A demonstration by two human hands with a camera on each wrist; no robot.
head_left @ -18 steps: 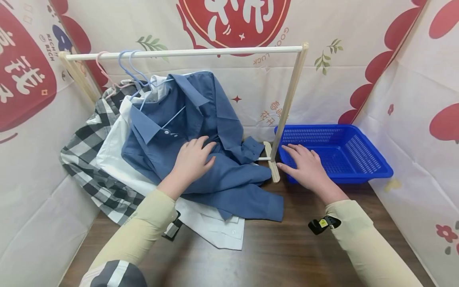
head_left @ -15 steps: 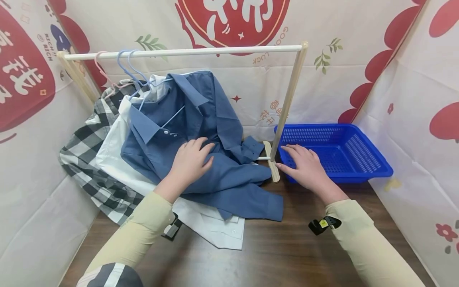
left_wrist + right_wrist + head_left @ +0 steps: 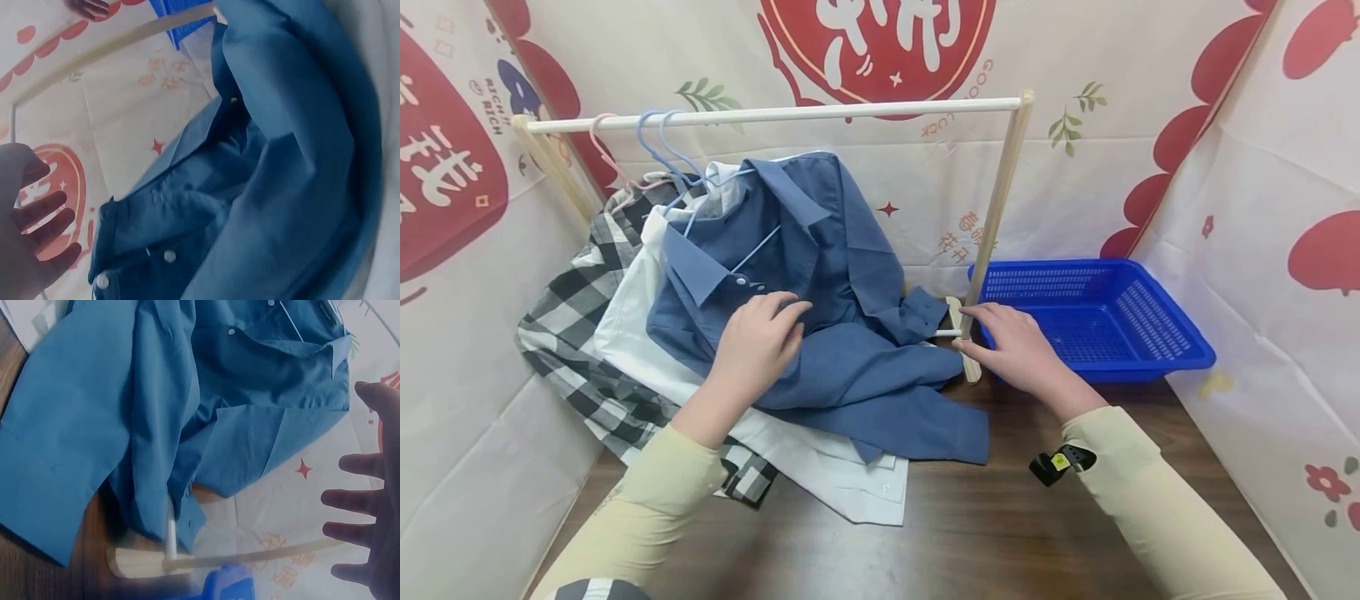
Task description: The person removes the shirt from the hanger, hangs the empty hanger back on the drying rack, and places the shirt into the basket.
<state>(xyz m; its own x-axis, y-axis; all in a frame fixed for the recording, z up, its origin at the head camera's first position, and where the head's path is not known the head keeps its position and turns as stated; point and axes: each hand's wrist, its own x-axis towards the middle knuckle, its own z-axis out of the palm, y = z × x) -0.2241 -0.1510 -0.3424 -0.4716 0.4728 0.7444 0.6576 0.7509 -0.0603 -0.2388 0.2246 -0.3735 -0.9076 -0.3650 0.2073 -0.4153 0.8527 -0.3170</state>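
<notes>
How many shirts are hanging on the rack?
3 that I can see: a checked shirt at the left, a white shirt next to it, and a blue shirt in front. Others could be hidden behind them.

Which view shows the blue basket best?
The head view: the basket lies wholly in frame, its inside showing, though the right hand hides part. The left wrist view catches only a piece at the top edge; the right wrist, one at the bottom.
</notes>
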